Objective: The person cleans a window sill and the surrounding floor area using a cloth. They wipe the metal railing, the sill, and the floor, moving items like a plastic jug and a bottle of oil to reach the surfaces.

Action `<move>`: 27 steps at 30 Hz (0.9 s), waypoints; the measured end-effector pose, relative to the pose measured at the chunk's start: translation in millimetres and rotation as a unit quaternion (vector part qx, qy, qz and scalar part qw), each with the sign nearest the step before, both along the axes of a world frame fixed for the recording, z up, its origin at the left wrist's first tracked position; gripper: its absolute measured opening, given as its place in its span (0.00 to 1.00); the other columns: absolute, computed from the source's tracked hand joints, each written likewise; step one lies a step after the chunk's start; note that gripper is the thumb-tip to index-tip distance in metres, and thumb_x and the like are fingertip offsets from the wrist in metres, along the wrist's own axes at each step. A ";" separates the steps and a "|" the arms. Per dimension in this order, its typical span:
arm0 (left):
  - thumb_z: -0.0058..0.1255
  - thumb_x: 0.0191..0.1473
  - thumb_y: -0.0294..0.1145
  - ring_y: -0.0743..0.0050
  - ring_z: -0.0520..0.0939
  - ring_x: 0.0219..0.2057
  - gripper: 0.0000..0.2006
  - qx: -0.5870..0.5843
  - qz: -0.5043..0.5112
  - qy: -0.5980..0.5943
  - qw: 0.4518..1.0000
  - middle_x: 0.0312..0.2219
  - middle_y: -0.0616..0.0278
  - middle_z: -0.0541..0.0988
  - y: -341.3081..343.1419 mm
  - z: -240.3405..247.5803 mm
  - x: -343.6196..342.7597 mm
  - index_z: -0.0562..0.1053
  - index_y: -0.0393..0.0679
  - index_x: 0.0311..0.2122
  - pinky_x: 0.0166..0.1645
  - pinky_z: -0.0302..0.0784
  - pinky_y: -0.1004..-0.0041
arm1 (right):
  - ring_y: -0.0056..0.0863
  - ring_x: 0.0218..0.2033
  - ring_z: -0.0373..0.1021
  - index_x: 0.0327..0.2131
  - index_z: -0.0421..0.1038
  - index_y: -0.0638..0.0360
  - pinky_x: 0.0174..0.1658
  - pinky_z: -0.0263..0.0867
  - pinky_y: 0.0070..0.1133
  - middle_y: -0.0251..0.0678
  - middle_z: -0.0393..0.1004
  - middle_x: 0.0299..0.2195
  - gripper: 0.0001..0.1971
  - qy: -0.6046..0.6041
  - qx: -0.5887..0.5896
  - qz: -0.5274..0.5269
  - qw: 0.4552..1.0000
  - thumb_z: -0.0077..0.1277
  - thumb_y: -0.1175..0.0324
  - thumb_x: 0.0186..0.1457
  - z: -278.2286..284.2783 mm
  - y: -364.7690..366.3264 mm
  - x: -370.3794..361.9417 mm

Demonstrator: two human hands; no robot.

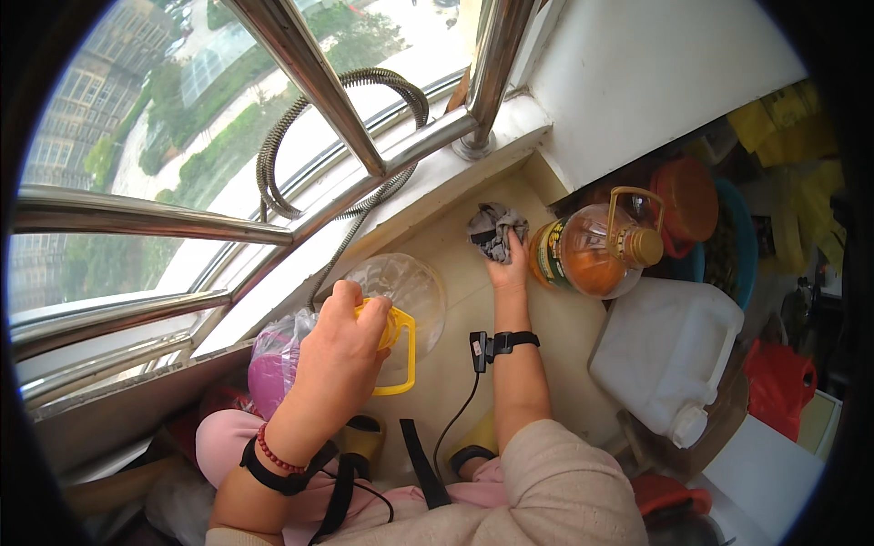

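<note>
My left hand (337,344) is closed round the top of a large clear plastic jug (421,289), at its yellow cap and carrying handle (409,364). Seen from above, the jug looks empty and is partly hidden by my hand. Farther forward and to the right, my right hand (510,269) grips a crumpled grey cloth (494,233) with a dark patch, down at the beige floor (473,338). Just right of the cloth is another big clear jug (594,244) with a green label, an orange-gold cap and a handle.
A white plastic jerrycan (669,341) lies at the right. Behind it are a reddish-brown lidded tub (685,205) and a blue basin (742,241). Metal window rails (428,141) and a coiled spring hose (269,173) border the left. A pink-purple bagged thing (271,375) sits beside my left forearm.
</note>
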State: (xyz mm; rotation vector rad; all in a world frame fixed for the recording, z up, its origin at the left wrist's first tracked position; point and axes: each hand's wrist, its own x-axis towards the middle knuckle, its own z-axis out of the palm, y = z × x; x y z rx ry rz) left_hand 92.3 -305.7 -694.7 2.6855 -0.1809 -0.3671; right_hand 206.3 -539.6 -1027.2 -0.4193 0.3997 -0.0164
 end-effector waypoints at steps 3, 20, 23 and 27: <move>0.68 0.38 0.22 0.47 0.77 0.42 0.30 0.003 0.002 0.000 1.000 0.45 0.52 0.68 0.0 0.6 0.4 0.69 0.47 0.49 0.42 0.78 0.60 | 0.34 0.55 0.69 0.60 0.64 0.54 0.59 0.64 0.35 0.34 0.72 0.55 0.21 -0.011 0.040 0.040 0.998 0.50 0.63 0.65 -1.9 -2.7 -1.3; 0.64 0.42 0.20 0.49 0.78 0.43 0.25 0.055 -0.034 0.026 0.998 0.44 0.52 0.68 15.5 28.9 -9.2 0.70 0.47 0.48 0.42 0.79 0.61 | 0.27 0.25 0.68 0.35 0.76 0.64 0.32 0.64 0.24 0.35 0.75 0.25 0.14 -0.082 -0.751 0.024 0.655 0.56 0.60 0.62 210.1 -14.7 21.9; 0.64 0.43 0.22 0.50 0.78 0.43 0.24 0.075 -0.039 0.006 0.996 0.43 0.53 0.68 18.1 25.4 -10.1 0.70 0.48 0.47 0.39 0.78 0.61 | 0.20 0.24 0.66 0.34 0.74 0.66 0.32 0.64 0.22 0.33 0.73 0.22 0.12 -0.090 -0.621 0.059 0.776 0.57 0.64 0.62 227.8 -17.4 22.0; 0.62 0.46 0.29 0.56 0.76 0.39 0.15 0.138 -0.077 -0.042 0.987 0.38 0.55 0.68 5.5 11.4 -3.3 0.70 0.48 0.39 0.38 0.77 0.62 | 0.18 0.27 0.67 0.36 0.75 0.67 0.34 0.65 0.20 0.33 0.74 0.25 0.08 -0.146 -0.635 0.129 0.747 0.57 0.70 0.60 255.8 -19.2 18.8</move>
